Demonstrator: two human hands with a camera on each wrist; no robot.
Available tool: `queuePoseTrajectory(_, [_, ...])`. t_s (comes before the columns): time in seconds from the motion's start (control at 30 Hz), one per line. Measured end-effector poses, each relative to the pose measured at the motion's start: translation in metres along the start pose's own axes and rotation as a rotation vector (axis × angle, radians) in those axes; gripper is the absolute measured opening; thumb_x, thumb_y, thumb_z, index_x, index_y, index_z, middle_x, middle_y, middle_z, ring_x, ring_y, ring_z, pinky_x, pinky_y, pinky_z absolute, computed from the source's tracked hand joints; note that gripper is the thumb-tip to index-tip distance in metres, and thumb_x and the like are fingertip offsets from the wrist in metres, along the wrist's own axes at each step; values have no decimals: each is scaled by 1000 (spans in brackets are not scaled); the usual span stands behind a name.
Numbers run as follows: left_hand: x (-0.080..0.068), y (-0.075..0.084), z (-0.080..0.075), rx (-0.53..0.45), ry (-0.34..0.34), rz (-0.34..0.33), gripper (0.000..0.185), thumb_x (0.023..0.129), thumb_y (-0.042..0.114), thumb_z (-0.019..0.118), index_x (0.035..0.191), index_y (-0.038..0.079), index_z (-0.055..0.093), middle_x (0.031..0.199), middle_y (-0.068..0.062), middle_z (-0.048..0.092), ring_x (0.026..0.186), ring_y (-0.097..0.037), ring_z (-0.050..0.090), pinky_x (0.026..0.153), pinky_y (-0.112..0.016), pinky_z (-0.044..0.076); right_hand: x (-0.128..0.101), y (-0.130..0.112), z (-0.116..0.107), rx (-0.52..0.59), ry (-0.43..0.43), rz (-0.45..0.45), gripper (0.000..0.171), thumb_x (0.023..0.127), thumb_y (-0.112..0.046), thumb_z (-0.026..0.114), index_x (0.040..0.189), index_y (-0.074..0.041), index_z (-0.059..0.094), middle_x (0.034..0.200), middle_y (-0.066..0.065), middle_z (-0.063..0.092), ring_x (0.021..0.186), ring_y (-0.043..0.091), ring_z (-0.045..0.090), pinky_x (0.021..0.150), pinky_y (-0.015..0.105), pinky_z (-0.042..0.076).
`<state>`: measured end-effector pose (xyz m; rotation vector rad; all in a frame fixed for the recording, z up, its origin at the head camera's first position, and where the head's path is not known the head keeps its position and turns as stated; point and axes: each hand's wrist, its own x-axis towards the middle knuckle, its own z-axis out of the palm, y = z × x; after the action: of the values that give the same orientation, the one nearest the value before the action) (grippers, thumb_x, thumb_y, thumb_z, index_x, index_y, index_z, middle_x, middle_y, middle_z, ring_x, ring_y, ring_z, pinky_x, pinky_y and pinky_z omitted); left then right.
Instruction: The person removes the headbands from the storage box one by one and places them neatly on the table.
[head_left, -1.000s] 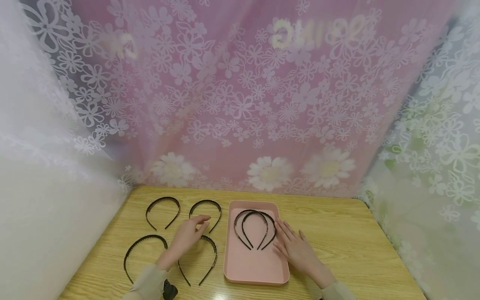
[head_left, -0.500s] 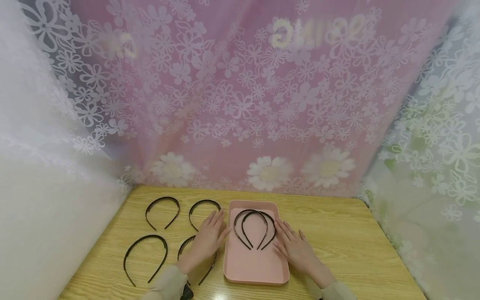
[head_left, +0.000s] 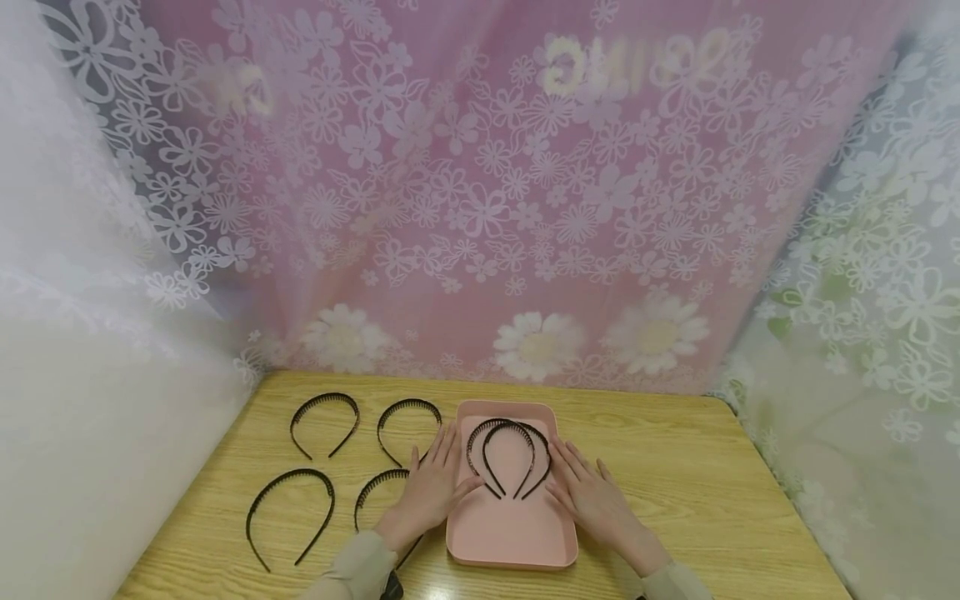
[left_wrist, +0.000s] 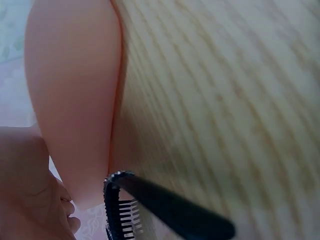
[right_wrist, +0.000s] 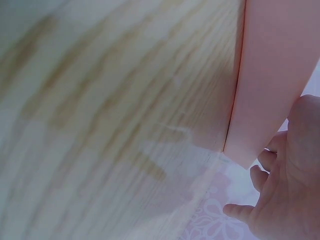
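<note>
A pink rectangular tray [head_left: 512, 542] lies on the table with two overlapping black headbands [head_left: 536, 458] inside it. My left hand [head_left: 429, 492] lies along the tray's left side, fingers straight and thumb reaching over the rim. On the opposite side my right hand [head_left: 596, 504] rests against the right wall, its fingers also extended. Beneath and beside the left hand is a black toothed headband [head_left: 365, 492], partly hidden by it. In the left wrist view that headband's dark end [left_wrist: 185, 212] shows close up next to the tray wall [left_wrist: 75, 100].
Further headbands lie to the left: one at the back left [head_left: 325, 398], one behind the left hand [head_left: 408, 403] and one at the front left [head_left: 292, 473]. The wooden table [head_left: 675, 458] meets a pink floral curtain [head_left: 480, 208] at the back, with pale curtains on both sides.
My left hand has moved right from above the headbands to the tray's left side, its fingers straightening. The right hand stays at the tray's right side, and the headbands look unmoved.
</note>
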<state>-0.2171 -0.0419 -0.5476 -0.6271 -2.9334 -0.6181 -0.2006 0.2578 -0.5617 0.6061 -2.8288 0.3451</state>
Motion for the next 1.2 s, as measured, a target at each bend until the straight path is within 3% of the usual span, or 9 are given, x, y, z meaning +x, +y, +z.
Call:
queuePoseTrajectory(0.33, [0,-3,7,42,25,40,85,102,54,51,160,-1,23,167,-18,18,152,-41,21,112,-76,18,2,-2,-4,6,-8,-14,66,103,-45,55,156,-8,40,161,11,38,146,35,38,108,71,33])
queuePoseTrajectory(0.5, [0,-2,4,61,-2,37,84,102,55,49,160,0,25,167,-18,18,152,-40,21,113,-75,18,4,-4,-9,93,-26,-20,66,102,-40,59,155,-4,42,161,15,38,144,40,38,106,74,31])
queuePoseTrajectory(0.7, [-1,1,1,72,-17,36,84,102,55,49,159,-1,25,167,-18,20,152,-41,21,114,-75,18,17,-6,-20,132,19,-48,58,100,-29,65,146,2,52,152,22,47,141,48,39,102,74,36])
queuePoseTrajectory(0.8, [-1,1,0,71,-20,34,84,101,55,51,159,-2,27,166,-19,21,152,-41,22,114,-75,17,26,-9,-29,195,38,-24,54,100,-26,65,146,0,53,151,24,48,142,48,38,105,72,35])
queuePoseTrajectory(0.9, [0,1,2,82,-27,23,85,102,57,48,160,0,25,167,-17,19,153,-39,19,115,-74,15,35,-12,-34,244,77,5,52,101,-22,65,148,-5,53,150,25,49,136,48,46,102,66,43])
queuePoseTrajectory(0.97, [0,-1,5,93,-30,17,85,102,59,46,161,1,23,168,-15,17,154,-38,17,116,-73,14,42,-13,-36,291,112,31,50,101,-18,64,149,-8,52,147,24,52,110,46,64,86,58,54])
queuePoseTrajectory(1.07, [1,-2,7,105,-32,15,86,102,60,45,161,2,22,169,-14,16,154,-37,17,116,-72,14,52,-12,-36,364,174,64,45,102,-15,63,146,-8,56,140,21,60,93,43,68,75,50,57])
queuePoseTrajectory(1.13, [1,-2,7,108,-34,14,86,101,60,46,161,2,23,169,-15,16,154,-38,17,116,-72,14,59,-11,-36,458,187,94,41,103,-14,62,143,-7,59,138,20,62,93,40,69,76,48,59])
queuePoseTrajectory(1.2, [1,-1,5,109,-37,13,86,102,59,46,160,1,23,168,-15,16,154,-38,18,116,-72,14,65,-10,-35,523,180,128,39,104,-17,60,141,-6,60,137,18,63,114,38,66,89,49,58])
